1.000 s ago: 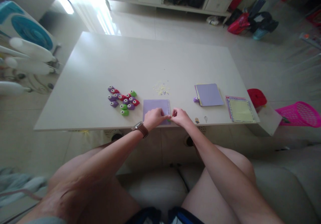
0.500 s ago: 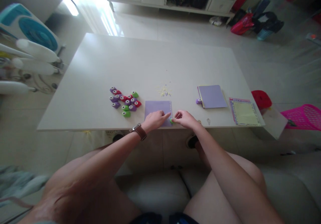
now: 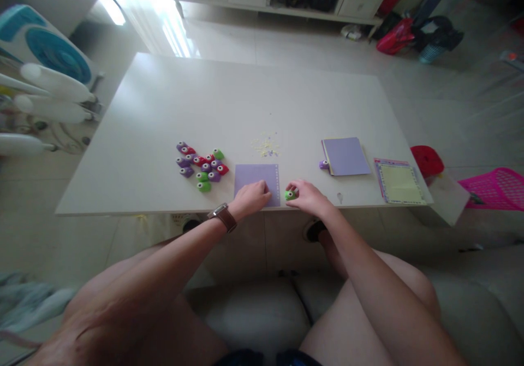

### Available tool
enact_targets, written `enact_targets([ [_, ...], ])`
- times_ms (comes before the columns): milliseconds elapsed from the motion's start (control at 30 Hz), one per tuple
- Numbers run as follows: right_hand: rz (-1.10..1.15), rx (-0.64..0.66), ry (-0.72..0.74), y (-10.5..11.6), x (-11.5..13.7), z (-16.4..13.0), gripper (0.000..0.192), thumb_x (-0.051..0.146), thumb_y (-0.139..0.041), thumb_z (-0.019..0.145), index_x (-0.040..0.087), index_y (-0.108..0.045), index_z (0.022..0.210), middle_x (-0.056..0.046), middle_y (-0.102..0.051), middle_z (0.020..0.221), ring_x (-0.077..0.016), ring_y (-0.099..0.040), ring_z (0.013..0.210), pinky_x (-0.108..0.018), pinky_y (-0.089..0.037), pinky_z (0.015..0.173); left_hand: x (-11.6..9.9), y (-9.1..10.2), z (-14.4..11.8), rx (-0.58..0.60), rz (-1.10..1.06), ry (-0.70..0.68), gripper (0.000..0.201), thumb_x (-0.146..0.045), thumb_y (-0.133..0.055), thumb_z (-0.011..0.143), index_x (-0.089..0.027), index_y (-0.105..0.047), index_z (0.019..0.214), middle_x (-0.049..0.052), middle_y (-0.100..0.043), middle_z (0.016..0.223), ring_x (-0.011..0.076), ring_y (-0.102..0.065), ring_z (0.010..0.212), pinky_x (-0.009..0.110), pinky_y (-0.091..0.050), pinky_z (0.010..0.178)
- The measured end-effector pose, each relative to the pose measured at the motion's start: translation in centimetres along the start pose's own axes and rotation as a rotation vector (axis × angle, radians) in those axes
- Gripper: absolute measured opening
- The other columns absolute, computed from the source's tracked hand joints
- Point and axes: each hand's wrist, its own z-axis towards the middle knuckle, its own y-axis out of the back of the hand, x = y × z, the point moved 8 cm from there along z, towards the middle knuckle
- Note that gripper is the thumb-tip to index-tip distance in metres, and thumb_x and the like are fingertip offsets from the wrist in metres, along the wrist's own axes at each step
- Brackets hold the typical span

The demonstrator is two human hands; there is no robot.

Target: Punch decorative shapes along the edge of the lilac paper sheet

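Seated at a low white tabletop (image 3: 164,114), knees showing below its near edge. Left hand (image 3: 250,198), wristwatch (image 3: 222,217) on its wrist, lying flat with fingers spread loosely on the near part of a lilac paper square (image 3: 256,182), pressing it down and gripping nothing. Right hand (image 3: 308,198) just to the right of that sheet, fingers curled and pinched around a small green punch (image 3: 290,195), thumb and forefinger closed on it; punch resting at or just above the tabletop, right beside the sheet's right edge, whether touching the paper not clear. Row of tiny holes faintly visible along that right edge of the sheet. Farther from the body, a scatter of pale yellow and lilac paper bits (image 3: 267,146). To the left of the sheet, a cluster of small punches (image 3: 201,166) in purple, red and green, packed close together. To the right, well apart from the hands, a lilac pad (image 3: 346,155) with a purple punch (image 3: 323,164) touching its left edge, then a yellow sheet with patterned border (image 3: 399,182) near the tabletop's right corner. On the floor beyond that corner, a red stool (image 3: 427,160) and a pink basket (image 3: 493,187). At far left, a fan (image 3: 53,54).
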Motion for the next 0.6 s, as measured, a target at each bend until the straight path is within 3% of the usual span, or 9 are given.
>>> enact_targets([
  [133, -0.115, -0.078, 0.091, 0.0, 1.3, -0.1, 0.017, 0.018, -0.067, 0.088, 0.023, -0.071, 0.104, -0.006, -0.071, 0.11, -0.0187, -0.066, 0.097, -0.028, -0.047, 0.086, -0.8, -0.1, -0.7, -0.03, 0.048, -0.074, 0.021, -0.035, -0.048, 0.091, -0.022, -0.058, 0.104, 0.01, -0.074, 0.106, 0.0286, -0.07, 0.095, 0.038, -0.048, 0.078],
  [233, -0.146, -0.128, 0.066, 1.0, 1.0, -0.1, 0.018, 0.021, -0.065, 0.092, 0.023, -0.071, 0.109, -0.007, -0.071, 0.116, -0.0207, -0.066, 0.102, -0.03, -0.046, 0.086, -0.9, -0.3, -1.0, -0.029, 0.077, -0.105, 0.023, -0.034, -0.053, 0.089, -0.021, -0.055, 0.108, 0.011, -0.072, 0.109, 0.0272, -0.07, 0.093, 0.038, -0.049, 0.078],
  [467, -0.286, -0.156, -0.086, 2.9, -1.3, -0.7, 0.019, 0.017, -0.061, 0.092, 0.022, -0.071, 0.107, -0.01, -0.07, 0.118, -0.0259, -0.064, 0.105, -0.034, -0.045, 0.081, -0.6, -0.6, -1.4, -0.021, 0.044, -0.199, 0.032, -0.025, -0.058, 0.087, -0.021, -0.054, 0.118, 0.01, -0.068, 0.113, 0.025, -0.067, 0.096, 0.037, -0.051, 0.083],
  [600, -0.285, -0.207, -0.003, 3.1, -0.7, -0.5, 0.032, 0.006, -0.055, 0.085, 0.02, -0.07, 0.11, -0.012, -0.07, 0.118, -0.0269, -0.061, 0.112, -0.034, -0.045, 0.089, -0.9, 0.6, -1.7, -0.11, 0.092, -0.251, 0.041, -0.023, -0.068, 0.085, -0.021, -0.057, 0.125, 0.01, -0.063, 0.122, 0.0253, -0.063, 0.106, 0.038, -0.052, 0.091],
])
